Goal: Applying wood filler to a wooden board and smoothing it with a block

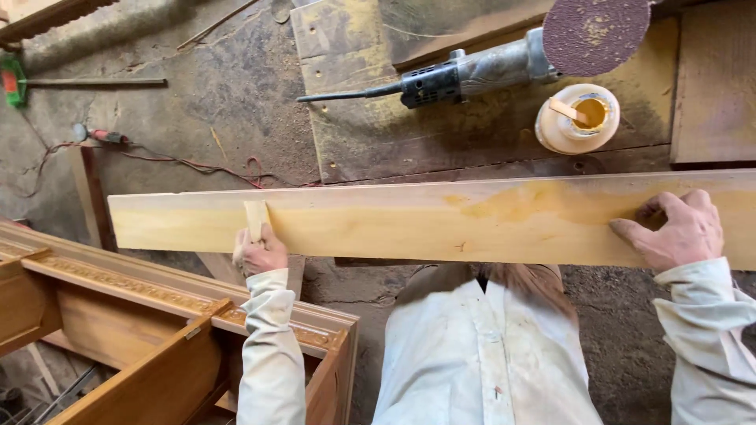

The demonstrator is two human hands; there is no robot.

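Pale, dusty sleeves and the front of a work shirt (480,354) filled the bottom of the view, closest to the lens. At the far left below them stood a carved wooden frame (142,330), varnished amber, with an ornamented moulding along its top edge. On the dusty floor beyond lay a red cable (197,165) and a green-handled tool (12,83).

Moving right, the left hand (258,252) was closed around a small flat wooden spreader (257,216), its end pressed against the face of a long pale board (409,220) near the board's left end. That board ran across the whole view, lying over the edge of a worn bench (354,118).

Yellowish glue already tinted the board from about its middle to the right, darkest near the right-hand part; the stretch by the spreader looked thinner and paler, so the spreading seemed well along on the right, with the left end apparently the part remaining.

On the bench behind lay an angle grinder (465,75) fitted with a reddish sanding disc (594,31), and just beside it an open glue bottle (576,118) with a stick resting in its mouth.

At the far right, the right hand (676,232) lay on the board, fingers curled and pressing down, gripping nothing.
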